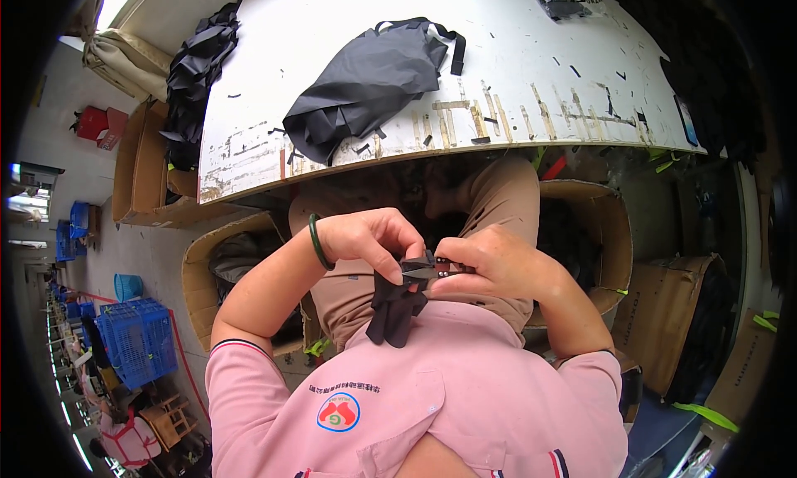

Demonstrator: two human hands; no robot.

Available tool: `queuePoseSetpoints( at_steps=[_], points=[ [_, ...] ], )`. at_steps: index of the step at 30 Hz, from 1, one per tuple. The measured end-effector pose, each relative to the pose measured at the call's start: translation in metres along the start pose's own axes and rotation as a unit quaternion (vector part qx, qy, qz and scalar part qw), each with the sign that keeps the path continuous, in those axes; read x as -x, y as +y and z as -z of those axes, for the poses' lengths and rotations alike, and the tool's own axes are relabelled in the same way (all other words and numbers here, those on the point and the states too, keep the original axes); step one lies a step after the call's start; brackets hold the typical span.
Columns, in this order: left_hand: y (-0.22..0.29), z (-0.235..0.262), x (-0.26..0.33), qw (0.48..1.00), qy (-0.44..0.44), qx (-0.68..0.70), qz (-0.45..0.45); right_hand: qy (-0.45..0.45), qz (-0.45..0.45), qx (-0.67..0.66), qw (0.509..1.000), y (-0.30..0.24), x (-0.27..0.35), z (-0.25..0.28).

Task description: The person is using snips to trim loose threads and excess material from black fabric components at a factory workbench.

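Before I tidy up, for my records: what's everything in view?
table: one, white, ahead
cloth bundle: one, black, mid-table
cloth pile: one, black, table's left
plastic bag: one, clear, table's right
scraps: many, black, table
boxes: at least five, brown, both sides
carton: one, red, left
crates: several, blue, left
bucket: one, blue, left
stool: one, brown, left
co-worker: at least one, pink top, left
snips: one, dark, right hand
cloth piece: one, black, left hand
bracelet: one, green, left wrist
trousers: one pair, tan, centre
shirt: one, pink, bottom
left hand: one, bare, centre
right hand: one, bare, centre
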State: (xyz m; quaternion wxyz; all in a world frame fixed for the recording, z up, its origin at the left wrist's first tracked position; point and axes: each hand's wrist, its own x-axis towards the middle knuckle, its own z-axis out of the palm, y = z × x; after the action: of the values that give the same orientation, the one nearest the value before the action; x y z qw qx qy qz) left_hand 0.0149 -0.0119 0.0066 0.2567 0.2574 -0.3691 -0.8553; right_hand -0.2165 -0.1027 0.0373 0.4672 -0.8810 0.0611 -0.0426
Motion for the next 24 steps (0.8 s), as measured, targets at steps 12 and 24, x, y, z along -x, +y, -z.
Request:
queuePoseSetpoints(
  at_steps=[12,24],
  points=[
    [-0.004,0.001,-0.002,0.999,-0.031,-0.03,-0.014,-0.02,-0.001,0.011,1.0,0.0,0.0,0.002],
    [-0.009,0.001,0.002,1.0,0.008,-0.008,-0.026,-0.003,-0.034,-0.035,0.999,0.012,0.007,-0.001]
  ],
)
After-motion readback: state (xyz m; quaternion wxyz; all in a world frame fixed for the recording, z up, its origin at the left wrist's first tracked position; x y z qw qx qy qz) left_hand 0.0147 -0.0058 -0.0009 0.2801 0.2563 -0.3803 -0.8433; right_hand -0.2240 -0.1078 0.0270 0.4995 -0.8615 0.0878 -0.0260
